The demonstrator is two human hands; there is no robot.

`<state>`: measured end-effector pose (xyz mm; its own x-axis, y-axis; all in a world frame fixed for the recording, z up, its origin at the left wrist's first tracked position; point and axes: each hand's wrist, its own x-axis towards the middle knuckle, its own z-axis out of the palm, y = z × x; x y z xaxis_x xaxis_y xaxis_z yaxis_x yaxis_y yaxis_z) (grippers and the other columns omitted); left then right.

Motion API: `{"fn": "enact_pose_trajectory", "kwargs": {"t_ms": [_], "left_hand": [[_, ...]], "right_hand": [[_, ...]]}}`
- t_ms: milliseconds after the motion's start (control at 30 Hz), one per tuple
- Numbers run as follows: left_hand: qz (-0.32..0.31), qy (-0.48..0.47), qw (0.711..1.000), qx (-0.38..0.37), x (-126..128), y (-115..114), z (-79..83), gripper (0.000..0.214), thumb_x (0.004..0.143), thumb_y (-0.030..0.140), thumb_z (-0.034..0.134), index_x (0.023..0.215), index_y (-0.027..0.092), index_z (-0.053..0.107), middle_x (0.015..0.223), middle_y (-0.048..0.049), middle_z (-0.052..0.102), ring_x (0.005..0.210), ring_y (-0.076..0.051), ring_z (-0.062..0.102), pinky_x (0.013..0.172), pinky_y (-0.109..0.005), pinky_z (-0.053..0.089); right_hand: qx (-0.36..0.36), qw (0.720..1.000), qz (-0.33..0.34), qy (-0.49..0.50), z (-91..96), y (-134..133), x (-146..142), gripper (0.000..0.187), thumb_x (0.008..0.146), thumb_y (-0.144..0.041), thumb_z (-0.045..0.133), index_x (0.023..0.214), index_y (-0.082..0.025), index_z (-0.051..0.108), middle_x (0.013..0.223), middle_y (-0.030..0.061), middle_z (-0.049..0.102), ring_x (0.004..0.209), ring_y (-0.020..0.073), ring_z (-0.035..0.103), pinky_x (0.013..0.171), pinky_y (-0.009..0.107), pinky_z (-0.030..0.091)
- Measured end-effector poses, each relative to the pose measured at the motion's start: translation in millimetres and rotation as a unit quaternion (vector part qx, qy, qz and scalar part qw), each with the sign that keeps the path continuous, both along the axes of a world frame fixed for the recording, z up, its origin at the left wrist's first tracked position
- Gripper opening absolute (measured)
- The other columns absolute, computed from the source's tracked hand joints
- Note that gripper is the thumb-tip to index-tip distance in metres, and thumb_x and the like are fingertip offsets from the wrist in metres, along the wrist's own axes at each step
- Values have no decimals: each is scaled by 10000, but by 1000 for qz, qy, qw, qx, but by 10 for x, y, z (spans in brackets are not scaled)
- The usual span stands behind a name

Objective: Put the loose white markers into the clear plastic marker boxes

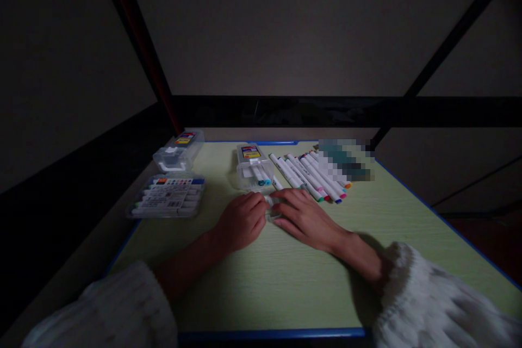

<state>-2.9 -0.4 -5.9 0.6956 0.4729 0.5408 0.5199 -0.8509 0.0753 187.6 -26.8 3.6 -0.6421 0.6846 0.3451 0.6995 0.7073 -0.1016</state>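
Observation:
My left hand (244, 220) is closed, its curled fingers holding the left side of a small clear plastic piece (272, 212). From the other side my right hand (305, 217) grips the same piece with its fingertips, the fingers slightly apart. Much of the piece is hidden by the fingers, and I cannot tell its exact kind. Just behind my hands sits a clear plastic marker case (248, 162) with a colourful label. A few markers with blue-green caps (261, 180) lie in its front part. Loose white markers (310, 176) with caps of several colours lie beyond my right hand.
To the left lies a clear case full of markers (169, 197), with another clear case with a handle (179, 152) behind it. A pixelated patch covers something at the back right. The pale green table (277, 293) has a blue edge; a wall stands behind it.

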Motion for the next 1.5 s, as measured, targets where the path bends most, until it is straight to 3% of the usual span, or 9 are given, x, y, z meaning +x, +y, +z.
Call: {"fn": "enact_pose_trajectory", "kwargs": {"t_ms": [467, 833, 1500], "left_hand": [[-10, 3, 1000, 18, -9, -7, 2, 191, 807, 86, 389, 782, 142, 571, 771, -57, 567, 724, -151, 530, 682, -265, 459], [-20, -3, 1000, 16, -20, -20, 15, 192, 810, 92, 386, 778, 133, 571, 766, -61, 566, 728, -152, 526, 685, -264, 456], [-22, -2, 999, 31, -17, -14, 1, 189, 798, 87, 386, 761, 138, 564, 755, -55, 561, 709, -150, 517, 667, -261, 450]], "right_hand": [[46, 989, -122, 64, -10, 54, 81, 218, 888, -297, 389, 923, -170, 563, 1013, 99, 555, 927, 238, 469, 773, 384, 367], [47, 975, -215, 29, -51, 145, 165, 191, 867, -264, 403, 915, -154, 552, 1016, 109, 550, 921, 252, 460, 746, 381, 357], [35, 951, -306, -42, -52, 145, 151, 230, 823, -292, 452, 987, -158, 542, 1026, 88, 555, 945, 253, 460, 753, 353, 310]]}}
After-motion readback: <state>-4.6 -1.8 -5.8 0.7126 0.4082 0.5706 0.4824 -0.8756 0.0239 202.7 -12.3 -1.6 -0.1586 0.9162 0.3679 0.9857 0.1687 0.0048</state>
